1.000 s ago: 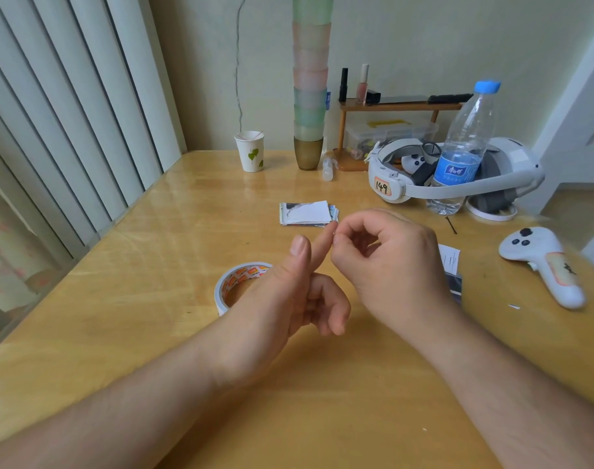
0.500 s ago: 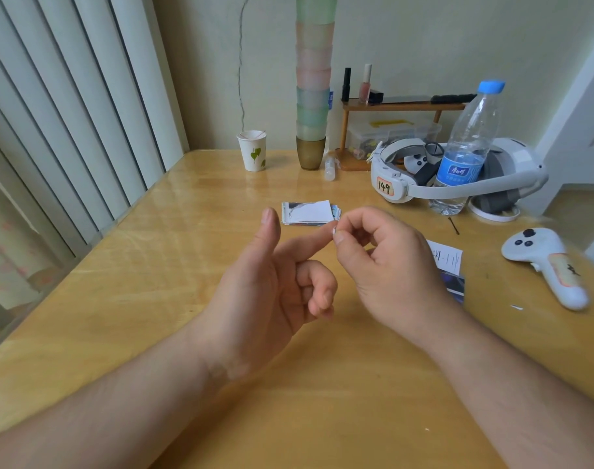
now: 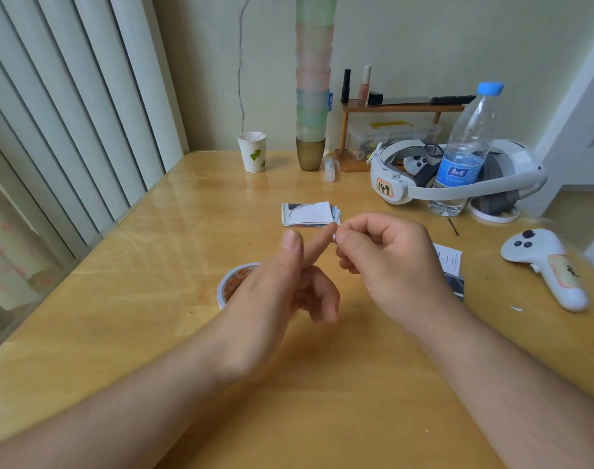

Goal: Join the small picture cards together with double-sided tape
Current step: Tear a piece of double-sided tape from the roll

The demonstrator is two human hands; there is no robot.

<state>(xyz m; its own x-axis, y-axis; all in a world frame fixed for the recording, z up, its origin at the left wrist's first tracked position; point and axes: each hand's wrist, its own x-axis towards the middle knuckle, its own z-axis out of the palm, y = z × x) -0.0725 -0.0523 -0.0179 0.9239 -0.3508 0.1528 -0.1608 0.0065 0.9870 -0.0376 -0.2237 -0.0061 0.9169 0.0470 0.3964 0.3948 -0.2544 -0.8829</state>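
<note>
A stack of small picture cards (image 3: 307, 214) lies on the wooden table (image 3: 153, 282) beyond my hands. A roll of double-sided tape (image 3: 233, 283) lies flat, half hidden behind my left hand (image 3: 275, 292). That hand is raised with thumb and index finger pointing up and the other fingers curled. My right hand (image 3: 390, 262) pinches a tiny white bit of tape (image 3: 335, 237) at the tip of my left index finger. More cards (image 3: 453, 265) lie partly hidden behind my right hand.
A white controller (image 3: 546, 265) lies at the right. A headset (image 3: 458, 181) and water bottle (image 3: 464, 150) stand at the back right, with a paper cup (image 3: 252, 151), a tall cup stack (image 3: 313, 82) and a small wooden shelf (image 3: 400, 106) by the wall. Blinds hang at the left.
My left thumb has closed in toward the index finger and the hand has shifted right, uncovering the tape roll. My right hand stays pinched at the left fingertip.
</note>
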